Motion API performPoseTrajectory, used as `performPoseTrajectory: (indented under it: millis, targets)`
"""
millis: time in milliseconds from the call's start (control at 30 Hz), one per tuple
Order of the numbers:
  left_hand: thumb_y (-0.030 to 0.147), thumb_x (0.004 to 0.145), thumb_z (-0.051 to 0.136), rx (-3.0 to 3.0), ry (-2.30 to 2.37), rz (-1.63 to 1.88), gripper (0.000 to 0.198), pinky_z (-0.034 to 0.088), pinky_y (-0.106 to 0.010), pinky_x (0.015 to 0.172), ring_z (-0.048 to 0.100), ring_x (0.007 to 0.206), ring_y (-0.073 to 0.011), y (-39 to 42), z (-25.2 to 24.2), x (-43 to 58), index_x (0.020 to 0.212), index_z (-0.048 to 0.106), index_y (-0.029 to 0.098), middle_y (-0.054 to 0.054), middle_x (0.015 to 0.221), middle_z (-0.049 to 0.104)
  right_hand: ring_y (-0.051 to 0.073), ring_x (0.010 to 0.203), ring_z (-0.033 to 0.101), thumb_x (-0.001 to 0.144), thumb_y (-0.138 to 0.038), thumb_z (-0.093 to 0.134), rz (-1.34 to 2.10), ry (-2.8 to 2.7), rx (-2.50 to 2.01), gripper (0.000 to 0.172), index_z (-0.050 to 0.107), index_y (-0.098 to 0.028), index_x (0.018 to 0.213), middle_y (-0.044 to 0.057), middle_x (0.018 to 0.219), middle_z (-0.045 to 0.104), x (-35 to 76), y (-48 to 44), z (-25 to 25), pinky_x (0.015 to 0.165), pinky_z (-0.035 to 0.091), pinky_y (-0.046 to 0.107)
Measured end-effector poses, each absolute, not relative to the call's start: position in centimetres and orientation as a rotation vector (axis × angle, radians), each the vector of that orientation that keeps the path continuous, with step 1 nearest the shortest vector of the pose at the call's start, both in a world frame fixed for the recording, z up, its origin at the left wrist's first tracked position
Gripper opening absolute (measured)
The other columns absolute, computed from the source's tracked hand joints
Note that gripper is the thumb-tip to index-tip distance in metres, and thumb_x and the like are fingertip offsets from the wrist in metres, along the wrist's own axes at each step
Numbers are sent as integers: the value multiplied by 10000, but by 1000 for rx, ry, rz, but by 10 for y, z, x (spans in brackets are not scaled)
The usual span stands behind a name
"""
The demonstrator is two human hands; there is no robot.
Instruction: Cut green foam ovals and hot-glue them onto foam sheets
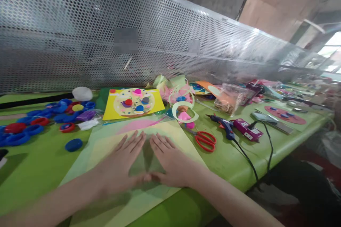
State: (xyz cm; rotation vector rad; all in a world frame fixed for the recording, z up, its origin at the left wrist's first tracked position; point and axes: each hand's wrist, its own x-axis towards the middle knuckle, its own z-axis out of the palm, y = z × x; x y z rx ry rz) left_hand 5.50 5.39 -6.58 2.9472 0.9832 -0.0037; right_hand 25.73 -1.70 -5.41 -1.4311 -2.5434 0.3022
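Note:
Both my hands lie flat on a sheet of pale yellow paper [170,133], thumbs meeting and fingers angled toward each other. My left hand [121,163] is open, palm down, with its fingers stretched out. Mirroring it, my right hand [170,159] is also open and pressed to the paper. More sheets, light green and pink, show under the yellow one. Just beyond the fingertips is a yellow card [106,108] with a round decorated picture and coloured caps on it. Red-handled scissors [205,141] rest to the right of the paper.
Blue and red plastic caps [34,127] are heaped at left, with one blue cap [73,145] nearer the paper. A blue glue gun [225,126] and a purple power strip [247,130] with black cords lie at right. A perforated metal panel [160,32] stands behind.

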Motion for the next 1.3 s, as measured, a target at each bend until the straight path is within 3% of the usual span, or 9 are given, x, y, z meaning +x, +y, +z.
performPoseTrajectory:
  millis: [133,267,400,700,933,1300]
  targets:
    - [792,733,319,3000,970,169,1003,109,-467,1117,84,1379,-321,56,-55,51,1433,32,134,-108,1498,60,268,1390,20,888,-569,328,263,-2543,-1417,819,175,34,1420,205,1503,116,255,-18,-51,1143,64,410]
    - [771,762,290,2919,994,-100,953,144,-506,1096,145,1363,-355,48,-61,53,1421,128,103,-149,1477,122,295,1385,64,859,-602,356,365,-2556,-1496,867,184,40,1416,227,1493,119,254,-18,-50,1137,112,444]
    - [719,804,304,2982,998,-12,877,124,-482,1104,137,1373,-324,43,-77,49,1424,58,149,-114,1486,111,283,1388,18,872,-586,342,331,-2557,-1484,846,159,26,1426,196,1506,77,253,-17,-49,1139,96,443]
    - [681,841,285,3080,923,120,818,116,-450,1103,198,1365,-306,43,-81,45,1432,60,162,-105,1482,184,287,1385,91,883,-585,311,378,-2549,-1427,830,193,41,1415,225,1490,153,250,-20,-54,1139,74,425]
    - [661,844,328,3148,877,253,856,114,-424,1105,243,1354,-288,41,-88,45,1419,-71,168,-113,1478,212,267,1386,107,857,-548,414,345,-2550,-1400,831,206,34,1413,224,1487,183,249,-21,-56,1139,58,388]
    - [610,887,274,3090,979,190,732,146,-453,1106,211,1366,-270,55,-96,39,1436,28,191,-84,1482,209,305,1379,115,858,-594,382,371,-2476,-1472,874,183,51,1413,237,1488,150,248,-14,-51,1131,134,418]
